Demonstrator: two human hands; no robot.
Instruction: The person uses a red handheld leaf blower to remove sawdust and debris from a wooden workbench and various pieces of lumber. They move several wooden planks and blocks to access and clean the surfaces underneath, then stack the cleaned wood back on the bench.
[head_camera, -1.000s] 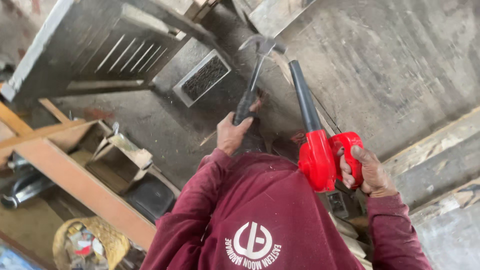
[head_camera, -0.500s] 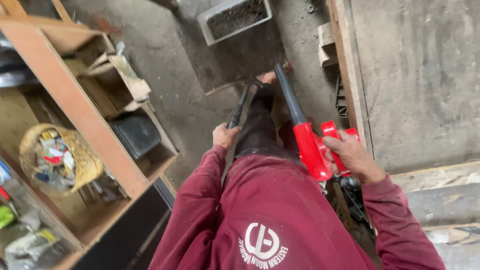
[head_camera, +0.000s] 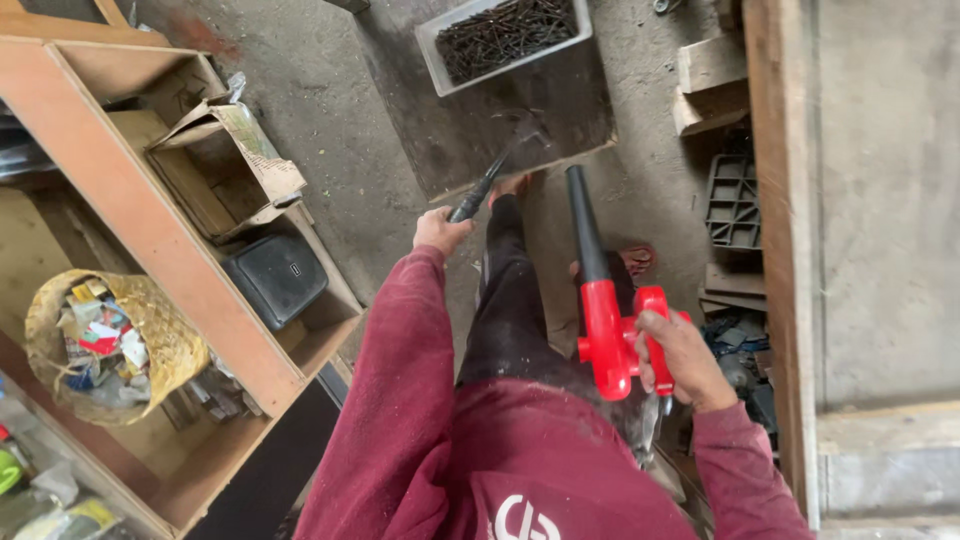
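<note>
Wooden shelf unit (head_camera: 150, 200) runs along the left edge, carrying an open cardboard box (head_camera: 225, 160), a black case (head_camera: 275, 278) and a woven basket (head_camera: 115, 345). A timber frame (head_camera: 775, 200) bounds the right side. Open concrete floor (head_camera: 330, 110) lies between them. A grey tray of nails (head_camera: 505, 35) sits on a dark board (head_camera: 500, 130) ahead. Right hand (head_camera: 680, 360) is closed round the red blower (head_camera: 610, 320), nozzle pointing forward. Left hand (head_camera: 440, 232) is wrapped round the hammer (head_camera: 495, 170) handle, head over the board's near edge.
</note>
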